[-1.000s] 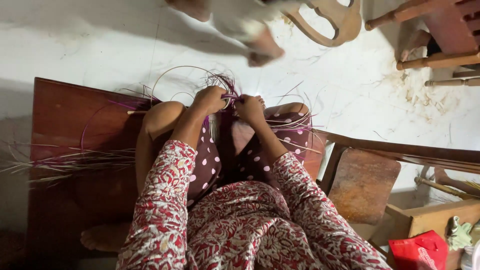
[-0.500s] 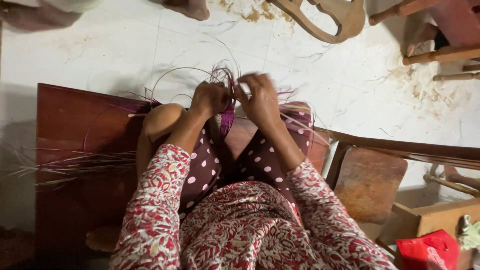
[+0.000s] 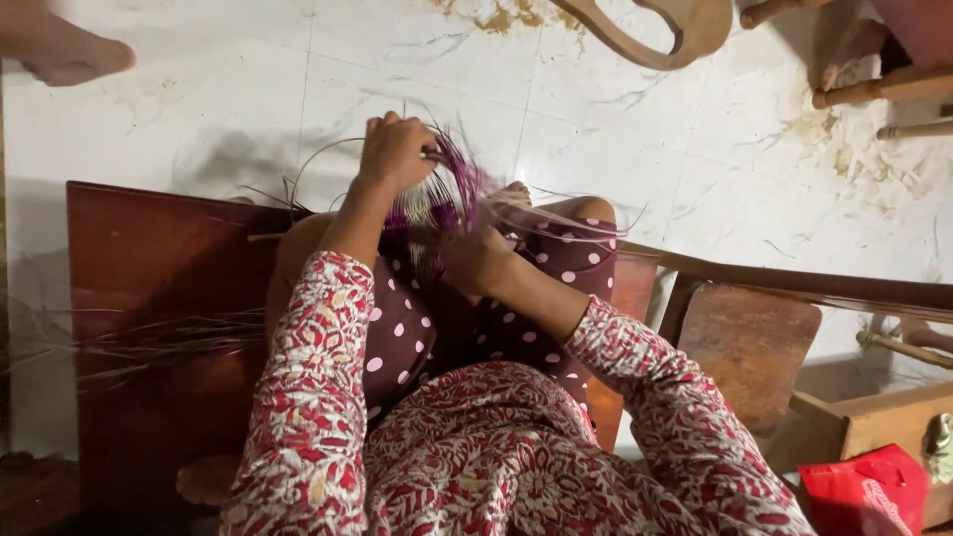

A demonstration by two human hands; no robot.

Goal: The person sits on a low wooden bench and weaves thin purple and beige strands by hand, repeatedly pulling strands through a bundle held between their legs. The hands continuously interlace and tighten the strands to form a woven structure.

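A small woven piece of purple and pale strands (image 3: 442, 203) sits over the person's knees, between the two hands. The left hand (image 3: 395, 151) is raised above it, on its far side, fingers curled tight around a bunch of the strands, which run down from the fist into the weave. The right hand (image 3: 478, 260) is lower and nearer the body, just beside the near edge of the weave; it is blurred, and whether it pinches the strands or only presses against them cannot be told. Loose ends fan out to the right past the right knee and loop to the left.

The person sits on a dark red-brown wooden board (image 3: 149, 298) laid over a white tiled floor (image 3: 645, 149) scattered with sawdust near the top and at the right. The light is dim at the edges.

A sheaf of loose thin strands (image 3: 139, 342) lies on the board, well apart to the left of the hands. A wooden chair frame (image 3: 784, 288) stands to the right, a curved wooden piece (image 3: 655, 30) lies on the floor ahead, and a red bag (image 3: 864, 491) shows at the lower right corner. Another person's bare foot (image 3: 69, 50) rests on the tiles at the upper left. The left forearm covers part of the weave's left side.
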